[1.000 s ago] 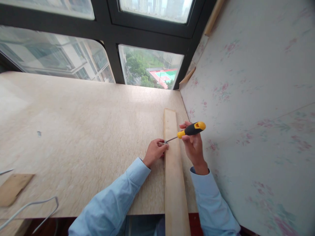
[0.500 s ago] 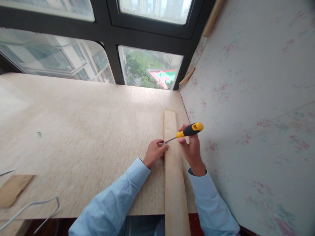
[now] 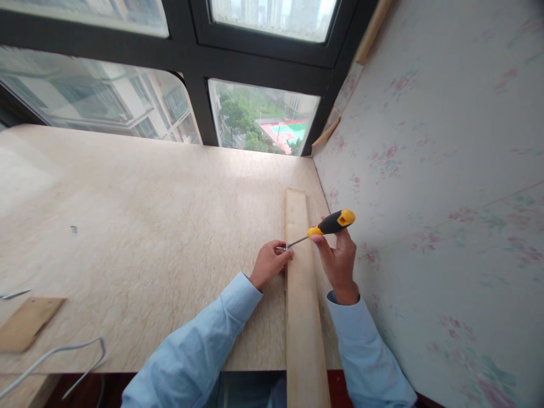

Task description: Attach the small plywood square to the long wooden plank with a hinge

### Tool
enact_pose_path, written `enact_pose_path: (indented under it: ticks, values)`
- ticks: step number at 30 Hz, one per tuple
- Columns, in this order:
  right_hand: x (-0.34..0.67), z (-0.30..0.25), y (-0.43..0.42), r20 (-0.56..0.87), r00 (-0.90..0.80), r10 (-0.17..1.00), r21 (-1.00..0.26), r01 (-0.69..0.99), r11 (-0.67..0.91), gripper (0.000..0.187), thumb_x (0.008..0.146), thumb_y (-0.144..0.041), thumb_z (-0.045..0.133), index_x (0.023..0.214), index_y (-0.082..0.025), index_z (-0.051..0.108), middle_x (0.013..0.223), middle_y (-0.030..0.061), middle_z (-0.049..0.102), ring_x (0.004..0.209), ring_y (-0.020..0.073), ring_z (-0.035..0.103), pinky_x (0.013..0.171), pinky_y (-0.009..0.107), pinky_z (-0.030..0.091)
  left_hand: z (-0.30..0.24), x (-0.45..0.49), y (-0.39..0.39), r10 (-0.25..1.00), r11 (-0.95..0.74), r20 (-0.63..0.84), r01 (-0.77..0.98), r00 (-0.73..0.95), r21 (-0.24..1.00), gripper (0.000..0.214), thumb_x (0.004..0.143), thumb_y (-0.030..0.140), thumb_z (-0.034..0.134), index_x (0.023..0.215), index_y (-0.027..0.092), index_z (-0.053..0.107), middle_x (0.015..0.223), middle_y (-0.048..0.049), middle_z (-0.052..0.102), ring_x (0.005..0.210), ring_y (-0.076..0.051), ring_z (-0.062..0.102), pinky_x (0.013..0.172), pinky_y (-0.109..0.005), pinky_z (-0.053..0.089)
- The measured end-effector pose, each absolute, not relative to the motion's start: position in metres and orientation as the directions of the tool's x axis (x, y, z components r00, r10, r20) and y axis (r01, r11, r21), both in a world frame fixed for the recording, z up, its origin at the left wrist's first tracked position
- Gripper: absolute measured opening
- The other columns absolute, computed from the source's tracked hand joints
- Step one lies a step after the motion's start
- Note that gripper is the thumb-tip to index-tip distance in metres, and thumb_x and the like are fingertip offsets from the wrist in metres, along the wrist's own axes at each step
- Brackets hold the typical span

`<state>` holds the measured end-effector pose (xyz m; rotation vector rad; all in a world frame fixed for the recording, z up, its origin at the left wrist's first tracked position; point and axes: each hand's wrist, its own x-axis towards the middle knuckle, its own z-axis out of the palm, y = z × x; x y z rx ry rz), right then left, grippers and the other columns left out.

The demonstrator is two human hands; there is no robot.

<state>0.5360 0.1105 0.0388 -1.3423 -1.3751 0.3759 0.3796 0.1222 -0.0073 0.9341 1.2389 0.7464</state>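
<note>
A long pale wooden board [image 3: 302, 317] lies lengthwise on the marble-patterned sill, its near end reaching past the front edge. My right hand [image 3: 340, 258] is closed around a screwdriver [image 3: 334, 222] with a yellow and black handle. The screwdriver slants down to the left, and its tip meets a small metal piece [image 3: 287, 247] at the board's left edge. My left hand [image 3: 271, 262] pinches that piece between thumb and fingers against the board. What exactly the piece is, a screw or a small bracket, is too small to tell.
The floral-papered wall [image 3: 408, 226] rises close beside my right arm. Dark window frames [image 3: 182, 51] stand at the back. On the left lie a small metal bit [image 3: 73, 230], a thin pointed metal tool [image 3: 16, 294], a brown flat plate [image 3: 32, 324] and a white cable [image 3: 55, 350].
The fingers of my right hand have shifted on the screwdriver handle, and the handle has turned slightly. My left hand stays at the board's edge. The whole view has moved a little.
</note>
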Motion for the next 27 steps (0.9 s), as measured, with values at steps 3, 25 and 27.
enact_pose_path:
  ticks: [3,25,27]
  values:
    - [0.537,0.043,0.109,0.403,0.12,0.907,-0.894,0.262,0.363,0.045,0.096,-0.052,0.054,0.131,-0.024,0.059,0.136,0.0105,0.064,0.125,0.0278,0.06,0.109,0.049,0.044,-0.01,0.379,0.123,0.878,0.442,-0.437,0.022,0.196,0.897,0.028,0.077,0.02,0.074,0.103,0.012,0.069,0.084,-0.008,0.073,0.075,-0.019,0.07,0.052,-0.022,0.054]
    - [0.545,0.049,0.108,0.266,-0.017,0.964,-0.962,0.063,0.266,0.052,0.089,-0.041,0.069,0.138,-0.029,0.053,0.132,0.0069,0.068,0.123,0.0256,0.063,0.107,0.049,0.049,-0.008,0.378,0.123,0.908,0.356,-0.365,0.079,0.204,0.931,0.021,0.083,0.019,0.066,0.102,0.012,0.07,0.083,-0.0049,0.068,0.071,-0.016,0.065,0.05,-0.021,0.054]
    - [0.545,0.044,0.11,0.332,0.113,0.937,-0.92,0.257,0.295,0.038,0.084,-0.042,0.075,0.117,-0.025,0.068,0.114,0.0068,0.075,0.11,0.0265,0.069,0.102,0.048,0.052,-0.008,0.377,0.122,0.906,0.361,-0.369,0.075,0.208,0.929,0.02,0.084,0.021,0.066,0.102,0.012,0.07,0.085,-0.0058,0.069,0.074,-0.017,0.066,0.051,-0.021,0.055]
